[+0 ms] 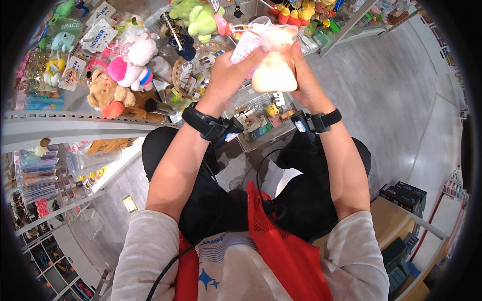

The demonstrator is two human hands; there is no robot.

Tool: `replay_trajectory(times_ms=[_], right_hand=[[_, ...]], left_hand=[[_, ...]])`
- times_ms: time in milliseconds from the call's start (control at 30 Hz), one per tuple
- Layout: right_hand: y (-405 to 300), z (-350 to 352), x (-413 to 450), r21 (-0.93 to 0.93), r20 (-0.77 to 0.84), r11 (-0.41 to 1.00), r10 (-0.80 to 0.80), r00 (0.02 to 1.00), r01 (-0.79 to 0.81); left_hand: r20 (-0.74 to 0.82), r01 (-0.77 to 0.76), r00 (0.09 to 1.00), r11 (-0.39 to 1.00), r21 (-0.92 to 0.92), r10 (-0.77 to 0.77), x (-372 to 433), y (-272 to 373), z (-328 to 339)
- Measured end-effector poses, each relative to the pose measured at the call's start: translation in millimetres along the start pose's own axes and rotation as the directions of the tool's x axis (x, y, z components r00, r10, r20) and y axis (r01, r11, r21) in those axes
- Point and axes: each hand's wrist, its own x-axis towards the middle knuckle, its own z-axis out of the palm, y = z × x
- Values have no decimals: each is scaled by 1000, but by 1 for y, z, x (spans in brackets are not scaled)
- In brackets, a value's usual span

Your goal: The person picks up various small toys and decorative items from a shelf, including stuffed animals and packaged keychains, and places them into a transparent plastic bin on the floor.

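A pale cream, animal-shaped item (275, 73), washed out by bright light, is between my two hands above the goods. Its material is hard to tell. My left hand (224, 77) grips its left side, with the thumb across a pink printed card (245, 46) lying against it. My right hand (309, 81) closes around the right side, thumb pointing up. A whitish strap (260, 25) loops at the top. Beneath my hands is a wire-mesh tray (246, 145) of small packaged goods. Left of it sits a round woven basket (177, 73) with carded hair clips.
Plush toys with tags hang at the left, including a pink-and-white one (141, 50) and a brown one (105, 90). Green plush (203, 20) hangs ahead. A metal shelf edge (75, 122) runs along the left. Dark boxes (404, 195) stand at the right.
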Motion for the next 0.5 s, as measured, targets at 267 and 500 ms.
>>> replay_trajectory(times_ms=[267,500], right_hand=[[22,-17,-6,-443,-6,893,85,996,-79],[130,-133,10,-368,-239,710,552,799,-600]], left_hand=[[14,69,997,982,175,-72,-8,-13,-17],[7,-58,998,987,149,58,1,-13,-22]])
